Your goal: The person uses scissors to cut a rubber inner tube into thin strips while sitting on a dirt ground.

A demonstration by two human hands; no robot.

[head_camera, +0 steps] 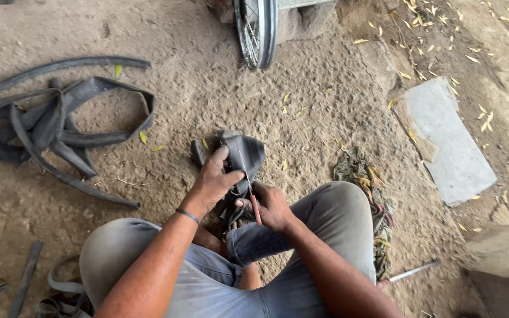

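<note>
Head view | left hand [212, 182] clamps folded black inner tube [241, 158] above knees | right hand [272, 206] grips red-handled blade [254, 207], apparently scissors | cut looks just begun, most rubber uncut

No packages, labels, signs or screens anywhere here: just bare dirt ground, nothing boxed, wrapped, tagged or lit up from edge to edge of the view.
</note>
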